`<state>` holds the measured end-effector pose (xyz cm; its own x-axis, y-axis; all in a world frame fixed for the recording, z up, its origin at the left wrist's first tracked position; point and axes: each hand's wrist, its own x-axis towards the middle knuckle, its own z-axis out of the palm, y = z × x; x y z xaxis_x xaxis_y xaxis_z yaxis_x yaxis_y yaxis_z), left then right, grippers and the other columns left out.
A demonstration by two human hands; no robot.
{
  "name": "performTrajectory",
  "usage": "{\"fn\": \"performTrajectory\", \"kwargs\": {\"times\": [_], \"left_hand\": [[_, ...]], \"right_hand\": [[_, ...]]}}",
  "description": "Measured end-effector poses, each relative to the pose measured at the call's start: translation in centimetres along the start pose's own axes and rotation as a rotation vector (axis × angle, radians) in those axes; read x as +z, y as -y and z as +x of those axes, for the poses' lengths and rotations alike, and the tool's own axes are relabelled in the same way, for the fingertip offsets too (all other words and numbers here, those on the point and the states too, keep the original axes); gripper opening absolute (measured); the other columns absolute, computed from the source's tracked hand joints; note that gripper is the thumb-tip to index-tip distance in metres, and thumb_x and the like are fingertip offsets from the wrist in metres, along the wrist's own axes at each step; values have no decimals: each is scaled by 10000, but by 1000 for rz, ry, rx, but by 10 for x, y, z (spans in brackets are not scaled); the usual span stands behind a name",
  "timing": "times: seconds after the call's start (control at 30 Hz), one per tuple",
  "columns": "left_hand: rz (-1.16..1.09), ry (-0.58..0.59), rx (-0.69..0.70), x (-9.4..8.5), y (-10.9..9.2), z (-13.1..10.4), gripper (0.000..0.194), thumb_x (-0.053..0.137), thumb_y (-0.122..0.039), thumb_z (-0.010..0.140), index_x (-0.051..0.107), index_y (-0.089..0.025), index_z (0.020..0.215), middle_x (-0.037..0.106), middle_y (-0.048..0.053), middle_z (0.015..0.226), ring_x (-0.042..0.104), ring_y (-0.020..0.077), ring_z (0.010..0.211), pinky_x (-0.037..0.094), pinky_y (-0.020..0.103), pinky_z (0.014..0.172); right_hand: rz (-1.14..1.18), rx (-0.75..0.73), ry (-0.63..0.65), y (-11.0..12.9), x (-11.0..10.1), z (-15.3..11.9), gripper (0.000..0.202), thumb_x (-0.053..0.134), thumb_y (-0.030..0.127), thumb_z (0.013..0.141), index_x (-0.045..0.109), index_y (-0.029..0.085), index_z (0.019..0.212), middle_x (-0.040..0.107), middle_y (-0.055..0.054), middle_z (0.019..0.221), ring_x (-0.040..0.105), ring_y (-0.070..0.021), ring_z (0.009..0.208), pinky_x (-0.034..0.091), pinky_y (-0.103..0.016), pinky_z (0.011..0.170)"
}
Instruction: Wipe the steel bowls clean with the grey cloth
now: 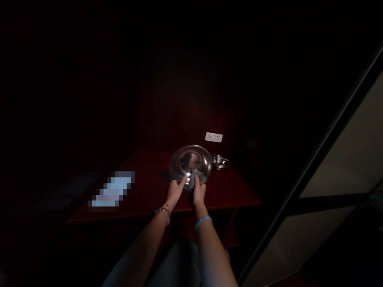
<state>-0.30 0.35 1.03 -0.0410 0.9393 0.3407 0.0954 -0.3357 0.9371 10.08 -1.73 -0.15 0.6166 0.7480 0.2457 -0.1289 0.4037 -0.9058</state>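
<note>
A shiny round metal plate (191, 159) with a wide rim is tilted toward me above the dark red desk. My left hand (176, 190) grips its near rim, thumb on the upper side and fingers hidden beneath. Beside it, my right hand (198, 190) pinches a grey cloth (197, 178) against the near right part of the rim, with the thumb on top. The cloth lies partly over the plate's inner surface. To the right of the plate stands a small stack of metal bowls (220, 161), apart from both hands.
The dark red desk (143, 199) has its front edge just under my wrists. A white socket panel (214, 137) is on the back wall. At the left lies a blurred-out pale blue patch (112, 191). A dark-framed panel (338, 155) rises at the right. Much of the room is dark.
</note>
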Motion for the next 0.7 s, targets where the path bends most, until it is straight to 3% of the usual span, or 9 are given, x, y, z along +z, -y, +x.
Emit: {"fn": "performTrajectory", "kwargs": {"times": [0.27,0.43,0.7], "left_hand": [[-54,-79,11,4,4,4,313,642,-416,780,743,-120,795,773,140,861,725,293,862,550,370,804],[-157,-68,20,3,0,1,308,639,-395,786,746,-111,832,774,124,861,721,268,844,554,345,775],[-22,-4,16,3,-3,-4,366,680,-467,764,744,-112,830,767,164,904,718,283,888,531,334,782]], "right_hand": [[-23,-1,24,7,1,-4,467,647,499,795,742,105,1026,764,-111,1037,698,-239,975,538,-291,817],[-19,-2,83,13,2,-9,449,663,497,788,743,117,1014,766,-107,1041,698,-237,980,530,-286,827],[-11,5,91,14,-1,-8,471,664,504,786,739,99,1014,764,-117,1024,697,-239,954,525,-301,841]]}}
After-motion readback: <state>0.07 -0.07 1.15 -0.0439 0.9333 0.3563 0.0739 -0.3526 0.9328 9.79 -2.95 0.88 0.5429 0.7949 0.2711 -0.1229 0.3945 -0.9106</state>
